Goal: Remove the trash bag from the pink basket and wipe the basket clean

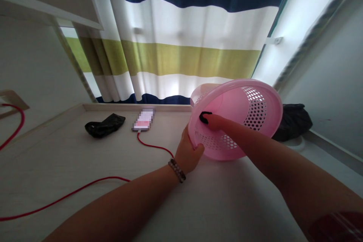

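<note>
A pink plastic basket (232, 100) with round holes in its wall is tipped sideways, its mouth facing me. My left hand (188, 151) is closed round its left rim, thumb near the front; a beaded bracelet circles that wrist. Inside the basket reaches my right hand (216, 122), its fingers closed and partly hidden. A thin black piece (204, 113) shows at its fingertips; I cannot tell whether it is cloth or plastic. Behind the basket, part of another pale pink container (202, 90) is visible.
A crumpled black plastic bag (104, 125) and a phone (143, 120) on a red cable (154, 146) lie on the pale surface (113, 155). To the right sits a dark bag (293, 121) by the wall. A striped curtain (184, 58) hangs behind; shelving is at upper left.
</note>
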`<state>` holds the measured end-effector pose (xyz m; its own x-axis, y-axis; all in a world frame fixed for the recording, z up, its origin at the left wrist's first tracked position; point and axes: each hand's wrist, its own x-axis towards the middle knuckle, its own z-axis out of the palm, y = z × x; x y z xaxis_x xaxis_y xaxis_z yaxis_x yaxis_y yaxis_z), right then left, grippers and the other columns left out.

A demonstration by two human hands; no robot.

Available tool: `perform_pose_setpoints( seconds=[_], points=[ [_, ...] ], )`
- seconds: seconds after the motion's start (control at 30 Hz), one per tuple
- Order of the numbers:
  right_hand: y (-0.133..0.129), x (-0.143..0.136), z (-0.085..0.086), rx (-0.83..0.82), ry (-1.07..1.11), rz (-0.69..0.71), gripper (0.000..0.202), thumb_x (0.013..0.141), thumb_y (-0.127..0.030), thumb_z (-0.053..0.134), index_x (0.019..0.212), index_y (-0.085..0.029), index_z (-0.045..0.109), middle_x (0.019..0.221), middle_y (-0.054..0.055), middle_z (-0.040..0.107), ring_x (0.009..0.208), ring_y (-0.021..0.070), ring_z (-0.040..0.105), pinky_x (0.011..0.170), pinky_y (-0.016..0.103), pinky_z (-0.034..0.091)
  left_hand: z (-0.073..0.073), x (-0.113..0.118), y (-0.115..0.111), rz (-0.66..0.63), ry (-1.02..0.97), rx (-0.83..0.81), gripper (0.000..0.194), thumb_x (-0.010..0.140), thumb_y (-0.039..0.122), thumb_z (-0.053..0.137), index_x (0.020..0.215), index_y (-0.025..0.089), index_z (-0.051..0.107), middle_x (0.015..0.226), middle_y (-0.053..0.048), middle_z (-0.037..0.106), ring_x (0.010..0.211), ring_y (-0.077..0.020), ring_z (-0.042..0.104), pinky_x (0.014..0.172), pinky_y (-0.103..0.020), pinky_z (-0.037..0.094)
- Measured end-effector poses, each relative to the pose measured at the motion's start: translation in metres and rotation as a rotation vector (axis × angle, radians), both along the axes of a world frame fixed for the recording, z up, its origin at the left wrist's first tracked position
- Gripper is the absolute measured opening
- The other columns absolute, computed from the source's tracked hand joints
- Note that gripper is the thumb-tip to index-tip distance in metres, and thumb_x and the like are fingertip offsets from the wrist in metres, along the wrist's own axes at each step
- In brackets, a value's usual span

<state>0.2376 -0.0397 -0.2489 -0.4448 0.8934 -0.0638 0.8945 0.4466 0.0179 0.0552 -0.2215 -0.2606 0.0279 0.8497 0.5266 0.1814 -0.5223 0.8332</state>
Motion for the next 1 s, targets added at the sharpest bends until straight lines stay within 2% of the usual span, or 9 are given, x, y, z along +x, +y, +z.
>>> perform_pose_setpoints(
  seconds=[0.2, 0.33, 0.5, 0.63, 0.73, 0.87, 1.0],
  points=[
    [-0.022, 0.0, 0.006, -0.029, 0.06, 0.0, 0.048, 0.082, -0.023, 0.056, 0.129, -0.018, 0.051, 0.121, 0.014, 0.062, 0.104, 0.0265, 0.059, 0.088, 0.032, 0.042, -0.004, -0.002, 0.002, 0.003, 0.017, -0.027, 0.073, 0.075, 0.014, 0.059, 0.141, 0.022, 0.03, 0.135, -0.011, 0.049, 0.123, -0.0261, 0.049, 0.108, -0.045, 0.036],
    [-0.033, 0.001, -0.001, 0.021, 0.138, 0.007, 0.055, 0.084, -0.021, 0.05, 0.138, -0.02, 0.042, 0.129, 0.014, 0.057, 0.107, 0.0254, 0.058, 0.09, 0.033, 0.041, -0.003, -0.001, 0.001, -0.022, 0.002, -0.014, 0.072, 0.072, 0.015, 0.063, 0.138, 0.021, 0.036, 0.133, -0.01, 0.05, 0.123, -0.0268, 0.049, 0.108, -0.045, 0.036],
    [-0.027, -0.001, -0.02, 0.104, 0.209, -0.154, 0.061, 0.087, -0.023, 0.044, 0.146, -0.018, 0.029, 0.133, 0.016, 0.054, 0.11, 0.0257, 0.057, 0.091, 0.034, 0.042, -0.002, 0.001, 0.001, -0.034, 0.013, 0.013, 0.071, 0.071, 0.013, 0.062, 0.137, 0.021, 0.037, 0.134, -0.01, 0.049, 0.124, -0.0265, 0.048, 0.109, -0.045, 0.035],
    [-0.016, -0.003, -0.027, 0.111, 0.228, -0.148, 0.057, 0.089, -0.026, 0.04, 0.145, -0.021, 0.031, 0.138, 0.014, 0.05, 0.107, 0.0243, 0.059, 0.087, 0.032, 0.044, -0.006, 0.0, 0.004, -0.002, 0.024, -0.009, 0.072, 0.072, 0.012, 0.061, 0.138, 0.02, 0.035, 0.133, -0.01, 0.05, 0.122, -0.0259, 0.049, 0.107, -0.043, 0.037],
    [-0.015, -0.003, -0.023, 0.106, 0.191, -0.098, 0.055, 0.089, -0.027, 0.042, 0.144, -0.021, 0.036, 0.139, 0.013, 0.049, 0.11, 0.0235, 0.058, 0.09, 0.031, 0.043, -0.007, -0.001, 0.004, -0.002, 0.023, -0.017, 0.068, 0.074, 0.013, 0.06, 0.137, 0.02, 0.037, 0.13, -0.01, 0.052, 0.122, -0.0258, 0.049, 0.107, -0.044, 0.037],
    [-0.015, -0.003, -0.009, 0.08, 0.095, -0.012, 0.053, 0.088, -0.025, 0.045, 0.141, -0.022, 0.042, 0.134, 0.011, 0.054, 0.111, 0.0234, 0.057, 0.093, 0.032, 0.041, -0.002, -0.002, 0.001, -0.033, -0.013, -0.029, 0.063, 0.076, 0.016, 0.061, 0.136, 0.021, 0.04, 0.129, -0.009, 0.055, 0.119, -0.0254, 0.052, 0.105, -0.044, 0.039],
    [-0.017, 0.003, 0.005, 0.031, 0.024, 0.112, 0.053, 0.086, -0.024, 0.047, 0.139, -0.026, 0.046, 0.132, 0.008, 0.056, 0.11, 0.0235, 0.057, 0.094, 0.033, 0.041, 0.003, -0.001, -0.002, -0.101, -0.068, -0.001, 0.073, 0.071, 0.018, 0.07, 0.136, 0.023, 0.038, 0.133, -0.008, 0.052, 0.121, -0.0257, 0.051, 0.106, -0.043, 0.04]
  ],
)
